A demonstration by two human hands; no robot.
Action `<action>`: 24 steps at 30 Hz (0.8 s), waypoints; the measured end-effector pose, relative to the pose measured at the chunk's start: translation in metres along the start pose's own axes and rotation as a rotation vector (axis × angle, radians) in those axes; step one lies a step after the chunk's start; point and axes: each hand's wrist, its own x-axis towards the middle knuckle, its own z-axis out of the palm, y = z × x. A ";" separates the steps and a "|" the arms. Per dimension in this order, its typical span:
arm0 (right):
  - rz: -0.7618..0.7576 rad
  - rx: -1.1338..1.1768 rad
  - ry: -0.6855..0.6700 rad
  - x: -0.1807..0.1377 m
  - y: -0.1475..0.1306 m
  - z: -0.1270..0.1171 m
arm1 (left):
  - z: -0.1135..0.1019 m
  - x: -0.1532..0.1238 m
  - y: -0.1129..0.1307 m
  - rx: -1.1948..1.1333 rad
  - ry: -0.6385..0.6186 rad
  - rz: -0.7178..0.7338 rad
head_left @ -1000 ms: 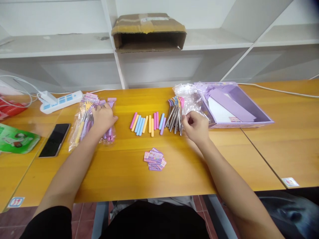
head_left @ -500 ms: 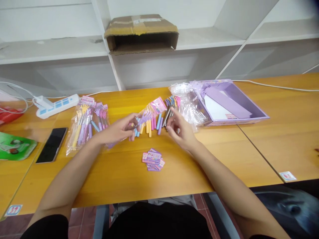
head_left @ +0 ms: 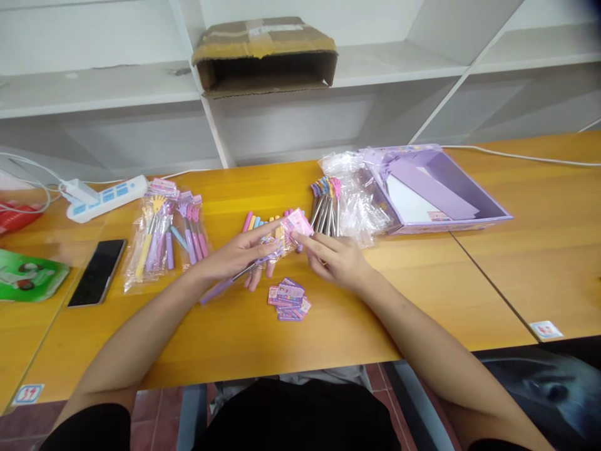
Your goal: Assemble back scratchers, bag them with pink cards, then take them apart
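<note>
My left hand [head_left: 241, 255] is closed around a purple hand-shaped back scratcher [head_left: 220, 287] in a clear plastic bag, its handle pointing down left. The pink printed top [head_left: 297, 222] of that bag sticks out to the right. My right hand [head_left: 339, 258] has its fingertips at this pink top, pressing or pinching it; the thumb is partly hidden. Behind my hands lie several coloured handles [head_left: 256, 222], partly covered. Metal rods with coloured hand-shaped heads [head_left: 327, 207] lie just beyond my right hand. A small pile of printed cards [head_left: 289, 299] is in front of my hands.
Bagged back scratchers [head_left: 162, 238] lie on the left, near a phone [head_left: 97, 273] and a power strip [head_left: 110, 198]. Clear bags [head_left: 359, 207] spill beside an open purple box [head_left: 469, 181] on the right. A cardboard box [head_left: 265, 47] sits on the shelf behind.
My right hand has moved left and down from the metal rods to the bag's pink top. The bagged scratcher has come slightly lower in my left hand, its purple handle now showing more.
</note>
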 end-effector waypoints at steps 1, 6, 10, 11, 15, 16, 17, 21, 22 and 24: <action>0.030 -0.026 0.014 0.000 0.000 -0.001 | 0.000 0.000 0.000 0.014 0.000 -0.003; 0.321 0.144 0.130 0.003 -0.004 -0.003 | -0.001 0.000 -0.004 0.088 -0.022 -0.047; 0.523 0.527 0.157 0.005 -0.006 -0.004 | -0.001 0.002 -0.005 0.150 -0.053 -0.092; 0.555 0.599 0.146 0.005 -0.006 -0.004 | -0.002 0.002 -0.004 0.169 -0.064 -0.097; 0.672 0.710 0.159 0.006 -0.002 -0.002 | -0.013 -0.004 0.008 0.317 -0.091 -0.119; 0.714 0.709 0.207 0.006 0.000 -0.002 | -0.018 -0.007 0.013 0.371 -0.074 -0.135; 0.758 0.719 0.250 0.005 0.002 -0.003 | -0.023 -0.011 0.017 0.419 -0.045 -0.157; 0.733 0.948 -0.127 0.003 0.009 -0.007 | -0.038 -0.025 0.029 0.424 0.143 -0.190; 0.663 0.984 -0.332 0.002 0.008 -0.007 | -0.038 -0.026 0.031 0.393 0.177 -0.173; 0.541 0.960 -0.596 0.001 0.004 -0.004 | -0.031 -0.025 0.031 0.341 0.196 -0.139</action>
